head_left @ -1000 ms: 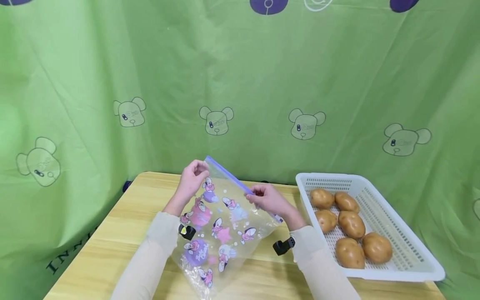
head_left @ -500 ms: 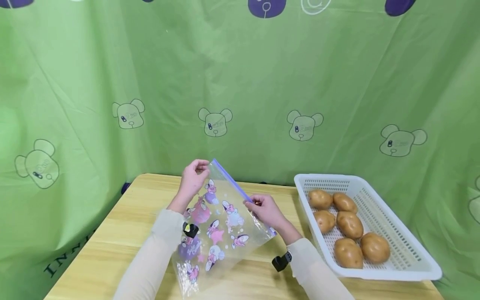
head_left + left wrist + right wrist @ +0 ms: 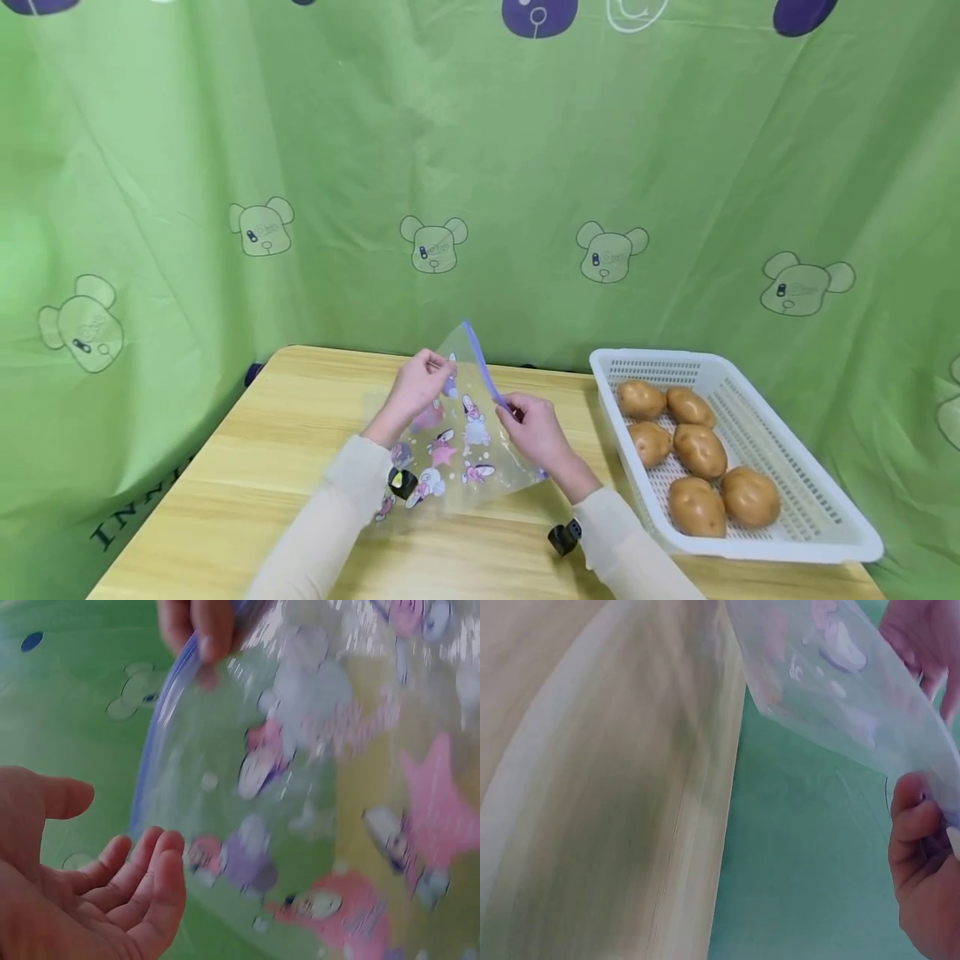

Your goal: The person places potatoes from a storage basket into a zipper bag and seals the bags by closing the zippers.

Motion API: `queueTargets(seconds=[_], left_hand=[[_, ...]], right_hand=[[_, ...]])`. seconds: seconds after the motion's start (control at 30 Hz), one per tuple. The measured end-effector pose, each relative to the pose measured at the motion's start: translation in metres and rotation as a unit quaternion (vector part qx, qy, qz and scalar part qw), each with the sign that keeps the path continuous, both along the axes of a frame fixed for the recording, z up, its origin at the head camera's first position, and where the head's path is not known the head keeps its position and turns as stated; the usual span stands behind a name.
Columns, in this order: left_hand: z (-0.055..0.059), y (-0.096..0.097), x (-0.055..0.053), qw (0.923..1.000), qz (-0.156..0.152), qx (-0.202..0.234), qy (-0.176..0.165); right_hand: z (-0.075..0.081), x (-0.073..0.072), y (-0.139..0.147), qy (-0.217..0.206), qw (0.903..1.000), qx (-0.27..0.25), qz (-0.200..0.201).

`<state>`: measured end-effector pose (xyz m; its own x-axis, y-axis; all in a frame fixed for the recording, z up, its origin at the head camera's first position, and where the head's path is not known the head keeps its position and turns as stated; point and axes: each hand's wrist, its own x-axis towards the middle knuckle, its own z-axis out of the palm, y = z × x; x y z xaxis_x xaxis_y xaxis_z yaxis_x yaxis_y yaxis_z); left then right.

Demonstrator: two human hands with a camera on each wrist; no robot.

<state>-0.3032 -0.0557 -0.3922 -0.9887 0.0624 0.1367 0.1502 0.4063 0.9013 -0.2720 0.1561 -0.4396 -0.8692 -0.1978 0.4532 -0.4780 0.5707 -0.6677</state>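
Observation:
A clear plastic zip bag (image 3: 480,433), printed with pink and purple cartoon figures, is held up over the table. Its blue zip strip (image 3: 483,367) slants down to the right. My right hand (image 3: 536,429) pinches the bag at the strip; the right wrist view shows this hand (image 3: 930,892) with fingers curled at the bag's edge. My left hand (image 3: 416,387) is in front of the bag's upper left side. In the left wrist view, the left hand (image 3: 112,900) has thumb and fingers apart, fingertips beside the bag's edge, nothing between them.
A white plastic basket (image 3: 813,467) stands on the table's right side with several brown potatoes (image 3: 700,450) inside. The wooden table (image 3: 247,467) ends against a green curtain (image 3: 510,150) with bear prints. Small black cameras sit at both wrists.
My left hand has moved right and slightly down. The bag's top corner has swung right, making the strip steeper, and its lower end has risen. The right hand has dropped a little.

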Motion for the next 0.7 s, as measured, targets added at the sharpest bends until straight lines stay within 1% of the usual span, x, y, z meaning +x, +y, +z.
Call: queueTargets(seconds=[0.03, 0.13, 0.27, 0.43, 0.5, 0.63, 0.7], left_hand=[[-0.002, 0.004, 0.002, 0.9999, -0.006, 0.007, -0.013], [-0.007, 0.016, 0.004, 0.9979, -0.005, 0.043, -0.048], [-0.011, 0.029, 0.004, 0.9914, -0.001, 0.104, -0.079], [-0.017, 0.038, 0.001, 0.9848, -0.002, 0.146, -0.094], [-0.019, 0.04, 0.001, 0.9828, 0.0, 0.16, -0.093], [-0.022, 0.042, 0.002, 0.9805, 0.002, 0.176, -0.088], [-0.023, 0.042, 0.003, 0.9809, 0.002, 0.175, -0.086]], right_hand=[[0.0, 0.001, -0.001, 0.015, 0.9999, 0.008, -0.002], [-0.002, 0.004, -0.003, 0.067, 0.9971, 0.036, -0.005], [-0.003, 0.007, -0.006, 0.117, 0.9909, 0.067, -0.003], [-0.009, 0.008, -0.008, 0.166, 0.9807, 0.104, 0.0], [-0.012, 0.008, -0.008, 0.182, 0.9769, 0.113, 0.0], [-0.015, 0.009, -0.008, 0.189, 0.9741, 0.124, 0.002], [-0.016, 0.009, -0.008, 0.19, 0.9728, 0.133, 0.003]])
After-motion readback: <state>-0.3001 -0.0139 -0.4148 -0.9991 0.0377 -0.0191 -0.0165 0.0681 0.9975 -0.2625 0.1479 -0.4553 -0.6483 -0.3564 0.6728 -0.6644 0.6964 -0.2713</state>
